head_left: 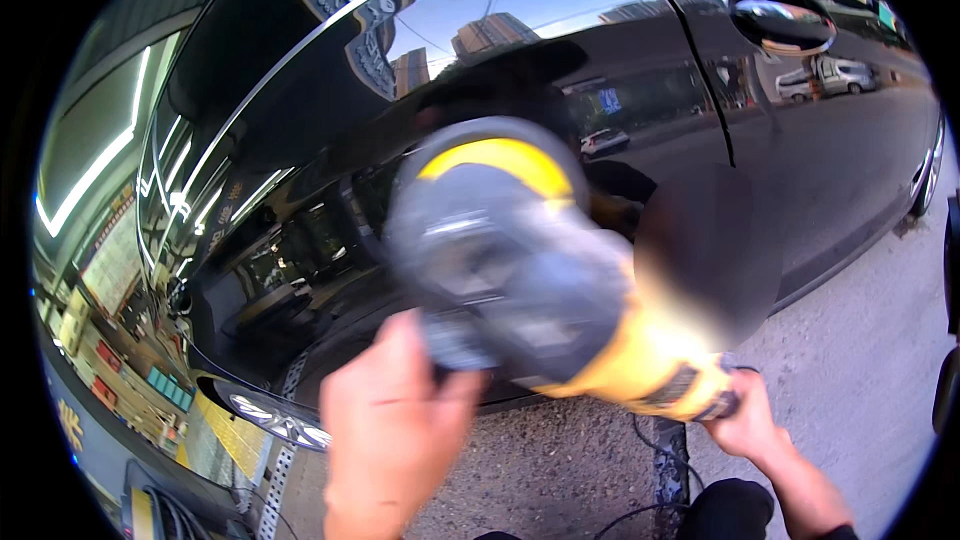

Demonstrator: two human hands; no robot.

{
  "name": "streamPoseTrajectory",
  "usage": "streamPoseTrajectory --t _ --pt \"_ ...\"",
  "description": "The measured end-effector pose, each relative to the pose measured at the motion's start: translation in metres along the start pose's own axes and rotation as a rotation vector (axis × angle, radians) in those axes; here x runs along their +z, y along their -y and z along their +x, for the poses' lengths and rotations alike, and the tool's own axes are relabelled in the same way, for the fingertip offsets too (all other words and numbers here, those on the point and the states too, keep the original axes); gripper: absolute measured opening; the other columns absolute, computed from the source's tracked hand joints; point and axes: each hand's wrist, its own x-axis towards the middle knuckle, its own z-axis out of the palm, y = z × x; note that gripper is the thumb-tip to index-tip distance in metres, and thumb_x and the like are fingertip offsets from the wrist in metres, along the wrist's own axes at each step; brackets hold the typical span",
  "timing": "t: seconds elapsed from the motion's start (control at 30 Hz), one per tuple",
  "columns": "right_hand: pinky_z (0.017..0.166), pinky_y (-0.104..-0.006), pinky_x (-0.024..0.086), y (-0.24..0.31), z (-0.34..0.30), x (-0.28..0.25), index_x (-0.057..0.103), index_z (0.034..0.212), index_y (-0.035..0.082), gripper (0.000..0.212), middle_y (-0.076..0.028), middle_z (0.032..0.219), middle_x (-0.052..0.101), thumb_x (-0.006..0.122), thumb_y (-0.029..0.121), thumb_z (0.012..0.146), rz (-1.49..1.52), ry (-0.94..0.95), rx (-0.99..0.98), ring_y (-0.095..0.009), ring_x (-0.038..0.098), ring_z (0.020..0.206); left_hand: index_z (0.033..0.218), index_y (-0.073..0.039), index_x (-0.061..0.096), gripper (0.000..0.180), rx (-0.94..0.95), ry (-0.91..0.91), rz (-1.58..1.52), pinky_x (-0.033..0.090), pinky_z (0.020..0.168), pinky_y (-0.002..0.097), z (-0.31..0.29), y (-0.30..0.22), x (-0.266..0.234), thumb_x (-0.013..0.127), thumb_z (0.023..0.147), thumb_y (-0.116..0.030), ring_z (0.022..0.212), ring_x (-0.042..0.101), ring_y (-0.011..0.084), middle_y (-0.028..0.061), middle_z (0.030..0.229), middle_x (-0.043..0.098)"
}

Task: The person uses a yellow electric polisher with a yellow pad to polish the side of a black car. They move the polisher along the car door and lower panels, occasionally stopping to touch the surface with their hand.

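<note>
A yellow and black power polisher (600, 360) spans the middle of the view, blurred by motion. Its round head, with a yellow arc on top, is at the glossy black car door (330, 140). The pad's working face is hidden, so firm contact cannot be made out. My left hand (390, 430) is closed round the dark side grip (455, 340) beside the head. At the tool's rear end, my right hand (745, 415) wraps the handle, fingers partly hidden.
A car wheel (280, 422) shows at lower left and a door handle (782, 15) at upper right. Black cables (640, 512) lie on the rough ground below. A lit workshop with shelves (110, 340) stands at far left. Buildings and vehicles reflect in the paint.
</note>
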Motion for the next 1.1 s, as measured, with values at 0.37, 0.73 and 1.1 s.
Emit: streamPoseTrajectory --t 0.37,0.73,1.1 --pt "0.080 -0.0400 0.058 -0.064 0.029 0.036 0.074 0.102 0.005 0.032 -0.015 0.095 0.076 0.077 -0.001 0.071 0.102 -0.032 -0.144 -0.032 0.075 0.089 0.116 0.000 0.066 0.034 0.065 -0.008 0.075 0.058 0.077 0.0441 -0.012 -0.029 0.022 0.078 0.085 -0.005 0.086 0.074 0.0426 0.0196 0.095 0.075" --pt "0.094 -0.0351 0.058 -0.220 -0.086 -0.039 0.079 0.112 0.004 0.030 -0.007 0.112 0.082 0.082 0.002 0.083 0.055 -0.134 0.321 -0.016 0.076 0.104 0.111 0.000 0.060 0.030 0.276 0.566 -0.136 0.060 0.064 0.0445 -0.031 -0.102 0.182 0.070 0.098 -0.025 0.074 0.075 0.0361 0.0159 0.086 0.073" --pt "0.077 -0.0500 0.055 -0.132 0.035 0.104 0.068 0.089 0.008 0.027 -0.014 0.084 0.070 0.074 0.005 0.063 -0.480 0.222 -0.270 -0.041 0.069 0.085 0.092 -0.002 0.072 0.012 -0.620 -0.111 -0.310 0.058 0.068 0.0393 -0.232 0.173 0.214 0.072 0.080 -0.004 0.072 0.074 0.0235 0.0140 0.080 0.076"
